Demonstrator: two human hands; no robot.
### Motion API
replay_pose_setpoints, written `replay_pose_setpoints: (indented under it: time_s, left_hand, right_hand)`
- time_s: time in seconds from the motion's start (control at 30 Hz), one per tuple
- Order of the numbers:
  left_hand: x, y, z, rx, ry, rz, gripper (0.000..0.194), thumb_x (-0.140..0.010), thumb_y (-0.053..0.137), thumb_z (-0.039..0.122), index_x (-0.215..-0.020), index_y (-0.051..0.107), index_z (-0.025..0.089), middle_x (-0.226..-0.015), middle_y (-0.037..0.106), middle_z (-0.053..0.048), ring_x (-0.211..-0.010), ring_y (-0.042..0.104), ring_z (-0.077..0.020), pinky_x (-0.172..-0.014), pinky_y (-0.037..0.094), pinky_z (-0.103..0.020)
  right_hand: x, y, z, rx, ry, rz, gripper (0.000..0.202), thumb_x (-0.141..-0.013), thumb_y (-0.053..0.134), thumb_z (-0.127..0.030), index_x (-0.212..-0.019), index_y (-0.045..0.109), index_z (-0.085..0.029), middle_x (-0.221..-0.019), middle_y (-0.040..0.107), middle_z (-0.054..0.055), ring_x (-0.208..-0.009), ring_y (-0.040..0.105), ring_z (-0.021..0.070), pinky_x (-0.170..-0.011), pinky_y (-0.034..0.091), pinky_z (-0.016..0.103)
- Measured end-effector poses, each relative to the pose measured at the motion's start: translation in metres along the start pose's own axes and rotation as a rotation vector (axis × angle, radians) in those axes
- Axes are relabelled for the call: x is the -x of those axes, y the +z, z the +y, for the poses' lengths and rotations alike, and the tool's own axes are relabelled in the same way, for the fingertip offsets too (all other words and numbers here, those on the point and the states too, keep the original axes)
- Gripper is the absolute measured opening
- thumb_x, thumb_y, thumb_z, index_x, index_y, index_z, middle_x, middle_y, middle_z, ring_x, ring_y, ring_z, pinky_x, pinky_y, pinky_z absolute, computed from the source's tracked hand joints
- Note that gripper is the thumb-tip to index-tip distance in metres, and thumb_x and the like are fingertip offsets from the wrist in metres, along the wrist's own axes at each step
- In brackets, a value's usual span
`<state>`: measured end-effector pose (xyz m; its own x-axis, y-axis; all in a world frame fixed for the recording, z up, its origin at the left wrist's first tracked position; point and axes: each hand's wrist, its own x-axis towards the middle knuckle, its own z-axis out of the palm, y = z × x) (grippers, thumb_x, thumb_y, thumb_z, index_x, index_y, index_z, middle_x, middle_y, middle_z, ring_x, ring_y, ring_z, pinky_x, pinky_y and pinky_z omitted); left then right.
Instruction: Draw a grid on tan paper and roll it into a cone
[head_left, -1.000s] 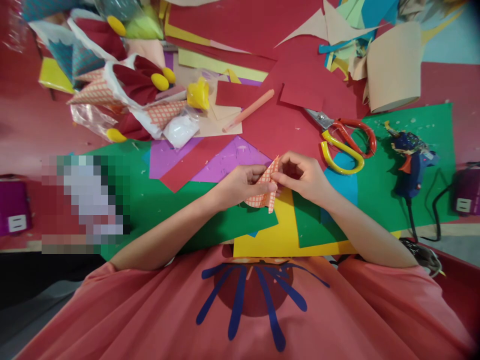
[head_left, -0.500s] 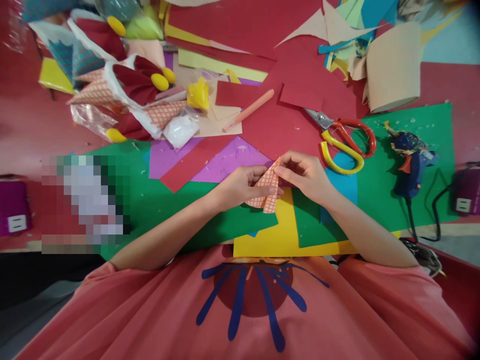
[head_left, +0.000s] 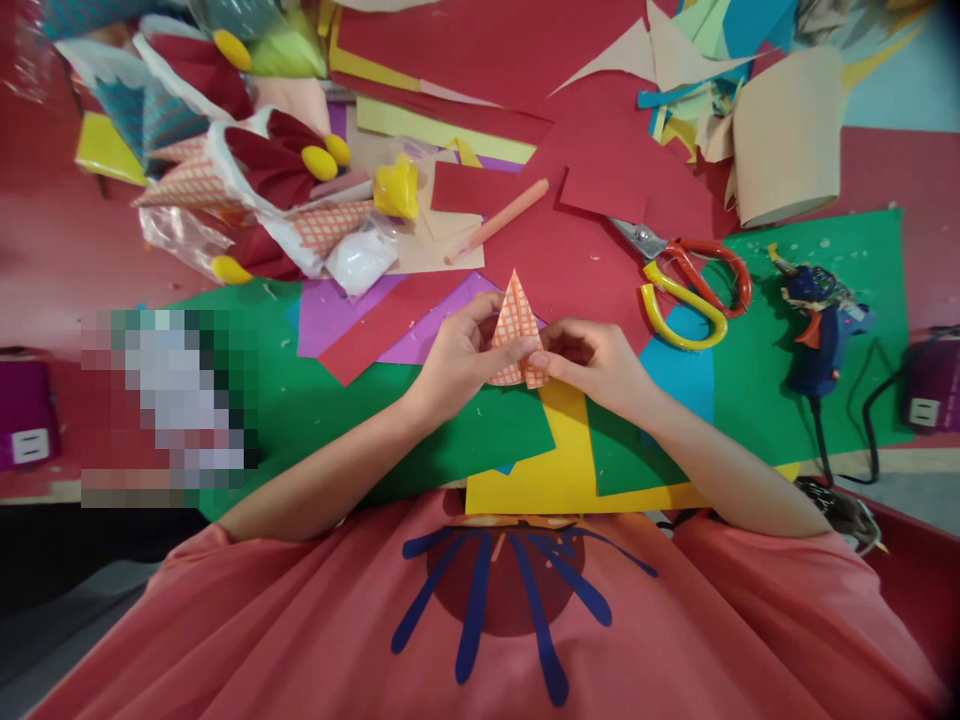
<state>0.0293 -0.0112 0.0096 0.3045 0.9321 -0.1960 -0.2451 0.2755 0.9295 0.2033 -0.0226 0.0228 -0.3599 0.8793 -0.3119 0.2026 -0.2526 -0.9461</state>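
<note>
A small cone (head_left: pixel 514 318) of orange-and-white checked paper is held between my two hands, its pointed tip facing away from me. My left hand (head_left: pixel 466 355) pinches it from the left, with the thumb lying across its front near the lower edge. On the other side, the thumb and fingers of my right hand (head_left: pixel 592 358) close on the cone's lower right edge, where a seam or overlap runs down. The fingers behind the paper are partly hidden. Beyond my right hand lie scissors (head_left: pixel 679 275) with one red and one yellow handle.
A blue glue gun (head_left: pixel 821 335) with a cord lies on green card (head_left: pixel 757 400) at the right. Finished checked cones with white trim (head_left: pixel 225 170) are grouped at the upper left. A peach stick (head_left: pixel 506 218) rests on red card, and a beige paper cylinder (head_left: pixel 787 140) stands upper right.
The cone has turned so its tip points straight away from me and has shifted slightly left. My right hand has moved from its tip down to its lower right edge.
</note>
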Motion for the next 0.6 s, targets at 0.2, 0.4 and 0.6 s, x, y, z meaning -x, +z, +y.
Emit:
replay_pose_setpoints:
  time_s: [0.2,0.4,0.6]
  left_hand:
    - [-0.001,-0.001,-0.006,0.075,-0.044,-0.055,0.03,-0.07,0.082,0.032,-0.087,0.061,0.018,-0.073,0.06,0.005,-0.064,0.059,-0.0073,-0.063,0.051,-0.019]
    - [-0.002,-0.002,0.002,-0.044,-0.021,-0.085,0.03,-0.076,0.076,0.043,-0.087,0.064,0.017,-0.081,0.065,0.0,-0.075,0.063,-0.0123,-0.068,0.052,-0.022]
    - [-0.003,-0.006,0.007,-0.257,0.049,-0.047,0.035,-0.075,0.075,0.048,-0.084,0.064,0.016,-0.078,0.065,0.0,-0.073,0.061,-0.0112,-0.067,0.049,-0.021]
  right_hand:
    - [-0.001,0.005,0.0,-0.094,-0.033,-0.003,0.035,-0.076,0.071,-0.048,-0.074,0.06,-0.015,-0.066,0.062,-0.001,-0.061,0.055,0.0094,-0.057,0.043,0.022]
    - [-0.003,0.001,0.002,-0.141,-0.035,-0.02,0.034,-0.076,0.071,-0.047,-0.072,0.057,-0.016,-0.064,0.061,-0.001,-0.059,0.055,0.0087,-0.055,0.042,0.022]
    - [-0.005,-0.003,0.001,-0.246,0.008,-0.086,0.037,-0.073,0.074,-0.048,-0.072,0.056,-0.016,-0.063,0.061,-0.002,-0.059,0.057,0.0089,-0.055,0.043,0.022]
